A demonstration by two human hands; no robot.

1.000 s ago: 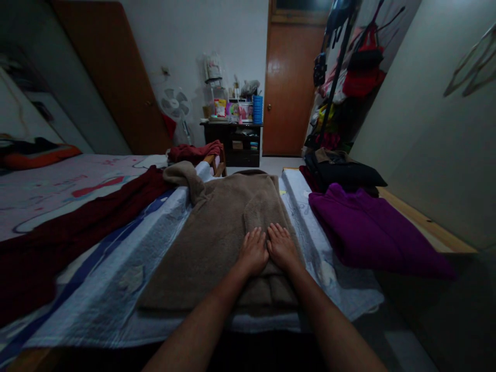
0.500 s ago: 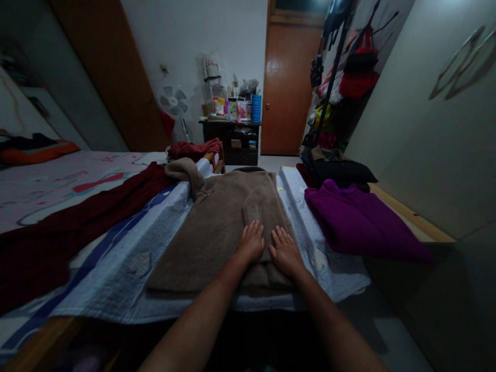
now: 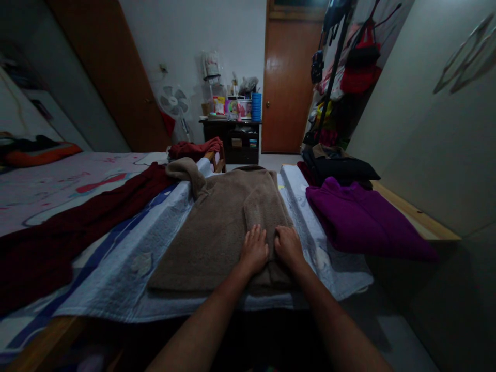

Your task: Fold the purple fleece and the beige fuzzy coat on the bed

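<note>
Hands [image 3: 254, 250] on brown garment [image 3: 209, 232], dark cabinet [image 3: 216, 135] beyond, small box [image 3: 236, 142] inside

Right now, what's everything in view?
garment: 1, brown, centre
sheet: 1, bluish, under garment
top: 1, purple, right
pile: 1, dark, right
long cloth: 1, maroon, left
crumpled cloth: 1, reddish, back left
bedding: 1, pink, left
bundle: 1, part orange, left
fan: 1, white, back
cabinet: 1, black, back
clutter: many, mixed, on cabinet
doors: 2, brown, back
hung items: several, mixed, right
handles: 2, silvery, right
left hand: 1, bare, on garment
right hand: 1, bare, on garment
</note>
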